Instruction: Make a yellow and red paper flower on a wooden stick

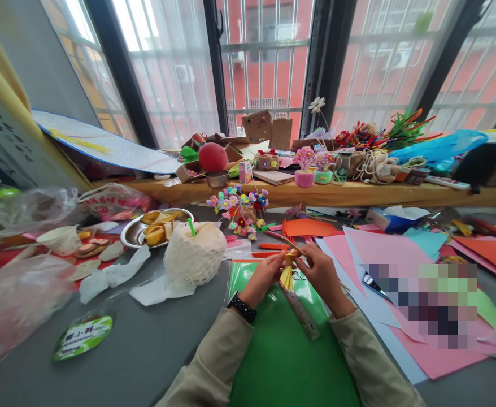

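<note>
My left hand (269, 272), with a dark dotted watch band on the wrist, pinches the upper end of a yellow pleated piece (287, 277) that looks like folded paper. My right hand (321, 276) is closed at the same spot, its fingers around a thin brown stick (282, 239) that slants across above the yellow piece. Under the yellow piece, a pale patterned strip (301, 312) points down to the right. White-handled scissors (300, 275) lie partly hidden behind my hands. All this is over a glossy green sheet (290, 367) on the grey table.
Left stand a netted white coconut (195, 254) with a green straw and a metal plate (126, 240) of banana peels. Pink and white papers (438, 362) spread to the right. Pipe-cleaner flowers (239, 209) stand ahead, below a crowded windowsill (180, 195). A green badge (85, 337) lies front left.
</note>
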